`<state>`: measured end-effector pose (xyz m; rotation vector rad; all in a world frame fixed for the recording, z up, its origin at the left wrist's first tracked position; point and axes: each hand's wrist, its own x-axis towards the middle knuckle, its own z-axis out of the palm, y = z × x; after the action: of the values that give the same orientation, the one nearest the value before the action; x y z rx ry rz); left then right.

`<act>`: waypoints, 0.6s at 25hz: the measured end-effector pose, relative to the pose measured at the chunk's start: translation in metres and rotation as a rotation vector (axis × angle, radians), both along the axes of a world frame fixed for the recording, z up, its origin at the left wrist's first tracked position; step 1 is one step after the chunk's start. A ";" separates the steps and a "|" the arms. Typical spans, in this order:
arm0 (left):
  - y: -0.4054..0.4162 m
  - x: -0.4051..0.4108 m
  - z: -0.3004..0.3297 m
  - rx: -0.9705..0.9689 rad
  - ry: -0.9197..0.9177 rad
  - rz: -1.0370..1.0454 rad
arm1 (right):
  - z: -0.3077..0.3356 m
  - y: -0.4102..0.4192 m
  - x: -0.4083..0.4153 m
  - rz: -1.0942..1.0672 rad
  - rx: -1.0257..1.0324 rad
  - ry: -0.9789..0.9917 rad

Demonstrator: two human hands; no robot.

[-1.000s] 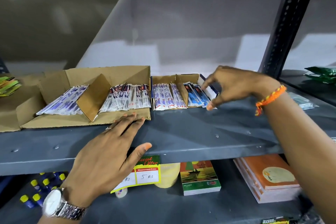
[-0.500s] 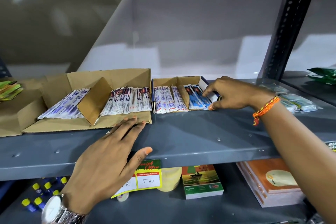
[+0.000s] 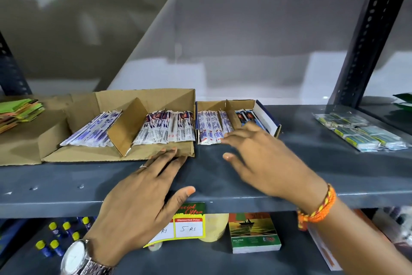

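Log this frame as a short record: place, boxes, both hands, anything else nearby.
place: grey shelf
tray: cardboard, one divider, sachets on both sides
small box: two compartments, white sachets left, blue sachets right
left hand: flat on the shelf, fingertips on the tray's front flap
right hand: open, fingers spread, at the small box's front; blurred, contact unclear
nearby: wrapped packs to the right; price label below
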<state>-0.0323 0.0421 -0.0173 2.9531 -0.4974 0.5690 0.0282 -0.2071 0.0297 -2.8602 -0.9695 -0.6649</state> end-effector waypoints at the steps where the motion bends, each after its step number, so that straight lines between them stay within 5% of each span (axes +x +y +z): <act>1: 0.000 0.000 0.000 0.001 0.005 -0.006 | -0.002 0.013 -0.003 -0.020 -0.023 -0.023; 8: 0.002 0.001 -0.002 0.007 0.012 0.009 | 0.008 0.048 0.023 -0.116 -0.067 0.244; 15: 0.001 0.002 0.000 -0.007 0.016 -0.008 | 0.002 0.051 0.029 -0.135 -0.010 0.302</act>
<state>-0.0306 0.0431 -0.0170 2.9454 -0.5048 0.5454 0.0575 -0.1560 0.0314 -2.9360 -0.7432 -0.2230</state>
